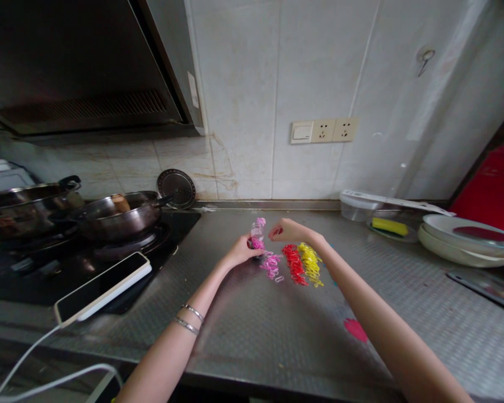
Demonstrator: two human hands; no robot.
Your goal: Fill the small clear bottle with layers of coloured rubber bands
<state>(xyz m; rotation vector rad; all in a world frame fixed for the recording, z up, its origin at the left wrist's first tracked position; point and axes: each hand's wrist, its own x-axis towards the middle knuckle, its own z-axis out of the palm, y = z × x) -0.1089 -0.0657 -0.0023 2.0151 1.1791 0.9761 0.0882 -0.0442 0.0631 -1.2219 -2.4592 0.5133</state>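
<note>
My left hand (244,251) is wrapped round a small clear bottle (257,230), which stands upright at the middle of the counter. Pink loops show inside it and a pink clump sits at its mouth. Just to the right, my right hand (293,230) hovers with its fingertips drawn together towards the bottle; what they pinch, if anything, is too small to make out. Below the bottle lies a loose heap of pink loops (271,265), shaped like little paper clips. Beside it run a row of red loops (294,264) and a row of yellow loops (311,264).
A phone-like device (103,285) with a white cable lies at the left, near a steel pan (120,221) on the black stove. At right are stacked bowls (466,249), a yellow sponge (389,226) and a knife-like dark blade (483,290). A pink patch (355,330) is by my right forearm.
</note>
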